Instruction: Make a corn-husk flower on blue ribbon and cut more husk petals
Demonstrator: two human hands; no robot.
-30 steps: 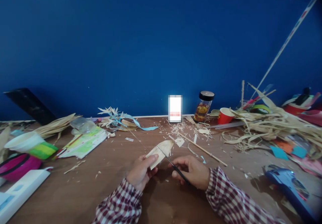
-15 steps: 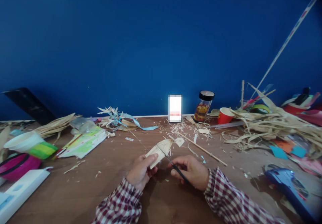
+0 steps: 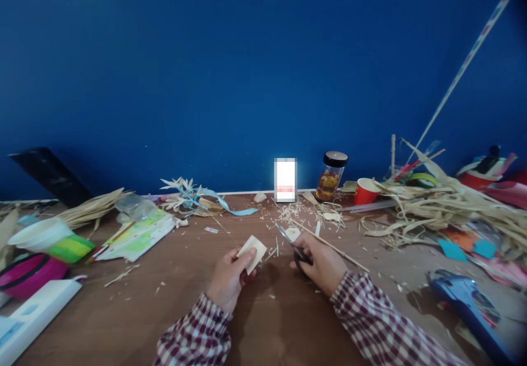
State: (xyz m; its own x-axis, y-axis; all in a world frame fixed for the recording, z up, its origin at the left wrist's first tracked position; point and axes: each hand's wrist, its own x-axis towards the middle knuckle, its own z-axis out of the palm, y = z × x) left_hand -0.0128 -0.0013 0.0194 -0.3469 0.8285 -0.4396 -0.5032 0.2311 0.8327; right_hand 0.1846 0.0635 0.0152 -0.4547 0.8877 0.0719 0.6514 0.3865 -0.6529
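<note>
My left hand (image 3: 231, 277) pinches a short, pale, straight-edged piece of dried corn husk (image 3: 254, 249) between thumb and fingers. To its right, my right hand (image 3: 320, 260) grips dark-handled scissors (image 3: 302, 257), with the fingers partly hidden. The scissor blades point up and left, apart from the husk, over a scatter of trimmings. Close to the blades lie a small husk scrap (image 3: 293, 234) and a thin stick (image 3: 329, 241). Another pale husk scrap (image 3: 260, 197) rests at the back by the wall.
A jar (image 3: 330, 176), a red paper cup (image 3: 365, 191) and heaped husk strips (image 3: 436, 207) stand at back right. A blue tool (image 3: 465, 300), seemingly a glue gun, lies right. Left are a painted sheet (image 3: 140, 237), a pale cup (image 3: 39, 233) and a white power strip (image 3: 37, 316).
The husk in my left hand is shorter, its far end cut off. A pale scrap now lies by the wall. My right hand has moved the scissors forward, away from the husk.
</note>
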